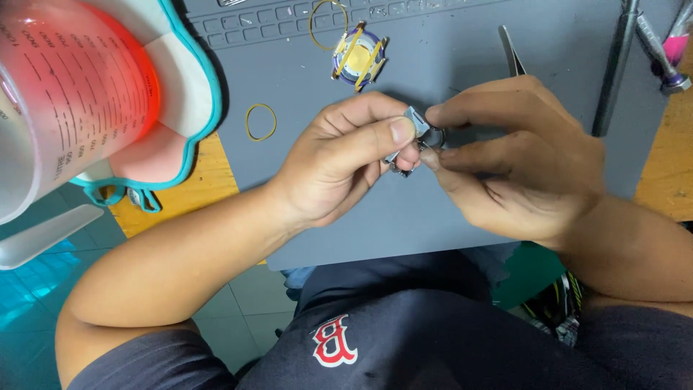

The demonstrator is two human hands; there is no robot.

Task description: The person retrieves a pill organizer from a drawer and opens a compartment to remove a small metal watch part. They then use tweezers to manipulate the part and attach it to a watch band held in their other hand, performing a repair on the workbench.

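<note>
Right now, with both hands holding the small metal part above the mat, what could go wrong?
1. The small metal part is pinched only by fingertips of the left hand and right hand; it might slip and drop off the grey mat into the lap.
2. The measuring jug stands near the left elbow and could be bumped.

A dark navy short-sleeved shirt (404,339) is worn, marked on the chest with a red letter emblem (334,341) outlined in white. Both forearms are left bare; no gloves or rings are seen.
</note>
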